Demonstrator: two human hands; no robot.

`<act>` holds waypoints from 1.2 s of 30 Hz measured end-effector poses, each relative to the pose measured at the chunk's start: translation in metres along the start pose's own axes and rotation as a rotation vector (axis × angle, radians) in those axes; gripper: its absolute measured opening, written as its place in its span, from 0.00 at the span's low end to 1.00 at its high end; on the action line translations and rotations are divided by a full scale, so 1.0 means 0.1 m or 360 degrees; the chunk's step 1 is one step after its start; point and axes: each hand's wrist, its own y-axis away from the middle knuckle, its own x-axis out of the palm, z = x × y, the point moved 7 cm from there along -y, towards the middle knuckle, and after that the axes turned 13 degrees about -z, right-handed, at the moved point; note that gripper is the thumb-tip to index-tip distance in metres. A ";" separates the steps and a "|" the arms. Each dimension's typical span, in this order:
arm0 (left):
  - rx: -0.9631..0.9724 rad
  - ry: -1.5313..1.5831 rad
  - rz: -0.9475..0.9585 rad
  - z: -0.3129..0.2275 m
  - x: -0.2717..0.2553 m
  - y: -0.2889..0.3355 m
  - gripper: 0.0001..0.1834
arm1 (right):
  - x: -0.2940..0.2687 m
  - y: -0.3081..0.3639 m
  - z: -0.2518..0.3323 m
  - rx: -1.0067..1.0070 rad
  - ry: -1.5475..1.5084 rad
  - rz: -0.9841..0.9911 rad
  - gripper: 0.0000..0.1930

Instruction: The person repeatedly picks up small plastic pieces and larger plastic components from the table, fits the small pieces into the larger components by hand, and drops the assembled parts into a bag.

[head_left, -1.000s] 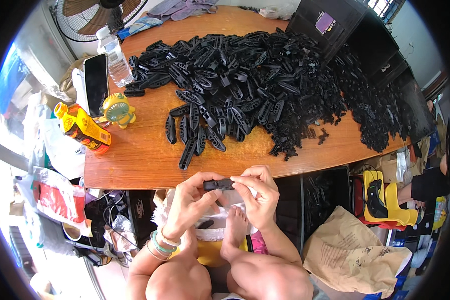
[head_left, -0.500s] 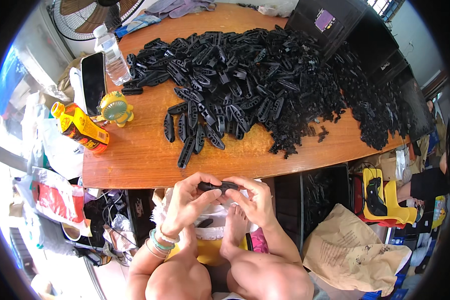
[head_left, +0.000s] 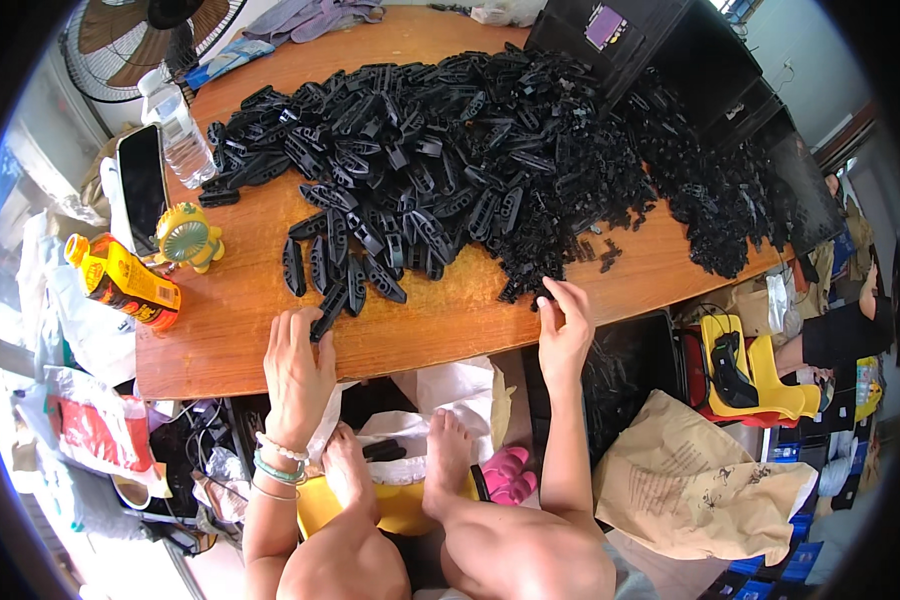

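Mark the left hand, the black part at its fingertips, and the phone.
Left hand [head_left: 297,365]: head view, back of the hand.
Black part [head_left: 330,311]: head view, middle of its visible length.
Phone [head_left: 143,187]: head view, middle of its dark screen.

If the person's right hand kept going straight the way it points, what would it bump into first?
The right hand would probably meet the small black pieces just ahead. It looks very close, maybe already touching; depth is unclear here.

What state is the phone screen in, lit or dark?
Dark: the phone screen looks plain black. Whether it is powered off, I cannot tell.
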 end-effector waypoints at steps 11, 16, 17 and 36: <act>-0.0943 0.1012 -0.0098 0.35 -0.05 0.18 0.11 | 0.20 0.22 0.22 0.0107 -0.0391 0.0209 0.11; -0.1373 0.1601 0.0051 0.26 0.05 0.18 0.13 | 0.17 0.19 0.22 0.0148 -0.0462 0.0223 0.12; -0.1521 0.1796 0.0086 0.24 0.10 0.21 0.13 | 0.17 0.19 0.22 0.0099 -0.0444 0.0200 0.13; -0.1348 0.1590 0.0697 -0.29 0.32 0.42 0.12 | 0.05 0.39 1.05 0.0115 -0.0918 0.0450 0.06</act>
